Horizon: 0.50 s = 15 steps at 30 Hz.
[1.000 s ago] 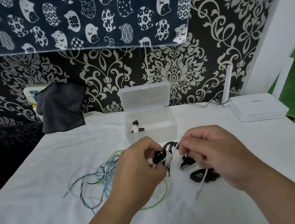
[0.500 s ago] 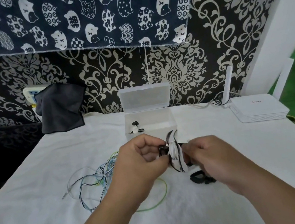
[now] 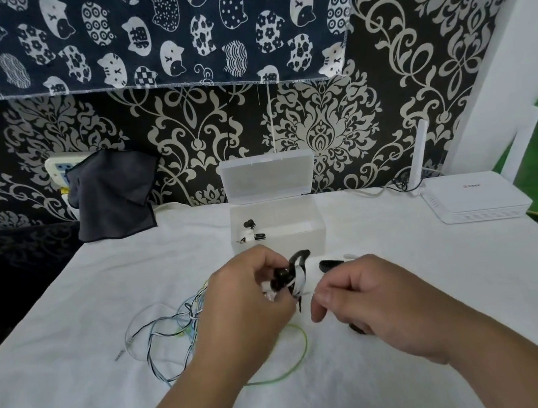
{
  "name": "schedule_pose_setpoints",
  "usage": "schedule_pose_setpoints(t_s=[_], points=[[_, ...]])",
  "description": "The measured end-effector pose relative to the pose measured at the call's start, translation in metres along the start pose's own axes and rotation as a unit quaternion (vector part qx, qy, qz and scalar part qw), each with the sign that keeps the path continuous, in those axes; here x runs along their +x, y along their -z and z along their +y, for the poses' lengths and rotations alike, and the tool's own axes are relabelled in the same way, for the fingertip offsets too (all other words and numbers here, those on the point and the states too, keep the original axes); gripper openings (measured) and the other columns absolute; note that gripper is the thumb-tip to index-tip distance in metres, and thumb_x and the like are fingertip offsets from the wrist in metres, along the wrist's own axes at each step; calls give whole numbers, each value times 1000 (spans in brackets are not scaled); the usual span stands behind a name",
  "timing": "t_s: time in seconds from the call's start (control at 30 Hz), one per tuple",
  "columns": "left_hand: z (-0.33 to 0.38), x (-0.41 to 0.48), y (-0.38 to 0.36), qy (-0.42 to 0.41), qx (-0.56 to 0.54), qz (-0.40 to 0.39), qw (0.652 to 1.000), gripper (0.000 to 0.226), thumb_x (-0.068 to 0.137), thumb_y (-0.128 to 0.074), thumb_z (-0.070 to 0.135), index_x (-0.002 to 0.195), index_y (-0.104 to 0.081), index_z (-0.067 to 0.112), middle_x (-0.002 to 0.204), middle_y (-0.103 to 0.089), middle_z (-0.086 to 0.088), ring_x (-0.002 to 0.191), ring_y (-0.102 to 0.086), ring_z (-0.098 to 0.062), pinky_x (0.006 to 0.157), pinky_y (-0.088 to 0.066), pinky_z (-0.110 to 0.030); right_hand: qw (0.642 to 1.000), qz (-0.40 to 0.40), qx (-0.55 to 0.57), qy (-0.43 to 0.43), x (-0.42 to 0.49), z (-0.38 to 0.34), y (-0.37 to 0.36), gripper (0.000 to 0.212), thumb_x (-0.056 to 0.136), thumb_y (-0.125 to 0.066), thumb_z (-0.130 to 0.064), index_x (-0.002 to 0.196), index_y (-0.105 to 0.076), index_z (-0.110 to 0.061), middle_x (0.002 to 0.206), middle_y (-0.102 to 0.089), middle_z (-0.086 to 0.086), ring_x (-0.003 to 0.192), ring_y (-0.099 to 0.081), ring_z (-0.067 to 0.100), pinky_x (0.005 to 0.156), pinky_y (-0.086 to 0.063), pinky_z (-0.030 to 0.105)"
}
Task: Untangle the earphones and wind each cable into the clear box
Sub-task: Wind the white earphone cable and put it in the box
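At mid-table, just in front of the clear box (image 3: 313, 235), both hands meet over one earphone. Left hand (image 3: 244, 307): fingers curled, thumb and fingertips pinching a small black-and-white cable bundle (image 3: 294, 274) wound into tight loops and held above the white tablecloth (image 3: 79, 386). One short black end hangs below the bundle.

Right hand (image 3: 385, 305): fingers curled inward, thumb tip close beside the bundle. A black earpiece (image 3: 329, 264) sits right at its forefinger. Cannot tell whether the right hand actually pinches the cable; any white wire is lost against the cloth. A second dark piece (image 3: 356, 329) shows partly under the right palm, identity unclear.

Clear box: open, lid (image 3: 265, 178) standing upright at the back. Inside, at the left, lies one black-and-white earphone (image 3: 249, 233).

Left of the left hand, on the cloth: loose tangle of thin cables (image 3: 172, 335), blue, black and white strands. A green cable (image 3: 303, 347) loops out from under the left wrist towards the right hand.

Background: dark cloth (image 3: 110, 195) draped at the far left edge of the table; white router (image 3: 474, 201) at the far right with its antenna up.
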State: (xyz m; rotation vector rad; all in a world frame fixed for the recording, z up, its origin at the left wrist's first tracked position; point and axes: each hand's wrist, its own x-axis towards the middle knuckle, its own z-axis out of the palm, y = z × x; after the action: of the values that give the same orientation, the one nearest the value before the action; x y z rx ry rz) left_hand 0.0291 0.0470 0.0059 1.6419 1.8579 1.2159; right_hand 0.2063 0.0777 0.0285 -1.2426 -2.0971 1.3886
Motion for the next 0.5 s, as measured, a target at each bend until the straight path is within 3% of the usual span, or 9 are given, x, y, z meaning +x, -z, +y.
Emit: schedule_pose_setpoints(t_s=[0.13,0.3,0.4,0.5], points=[[5,-4,-1,-33,52,-36,997,24,70,-72,8,76,-66,30,72,-64,24,73,-59,4,59,-39,-6,997,82,3,-2,0,1,5,30,99,-56,-23,75,-72,-19,45,-39,-15,44,-33,6,47,-30,20],[7,-3,0,15,-32,-86,996,26,72,-74,4,74,-68,30,67,-66,16,52,-54,-2,52,-42,-11,983,184,-3,4,2,6,13,28,96,-61,-28,73,-71,-16,39,-33,-13,39,-32,6,44,-27,15],[14,-4,1,31,-104,-119,987,27,72,-72,-5,73,-70,22,68,-70,3,46,-48,0,50,-40,-11,975,223,11,12,2,6,15,26,95,-63,-27,73,-71,-14,38,-43,-17,38,-42,0,44,-30,10],[16,-4,1,39,-139,-131,981,28,72,-70,-9,73,-71,19,70,-71,-3,45,-48,0,50,-39,-11,968,247,16,31,3,6,13,26,92,-67,-30,71,-71,-15,47,-50,-5,44,-42,1,47,-34,11]])
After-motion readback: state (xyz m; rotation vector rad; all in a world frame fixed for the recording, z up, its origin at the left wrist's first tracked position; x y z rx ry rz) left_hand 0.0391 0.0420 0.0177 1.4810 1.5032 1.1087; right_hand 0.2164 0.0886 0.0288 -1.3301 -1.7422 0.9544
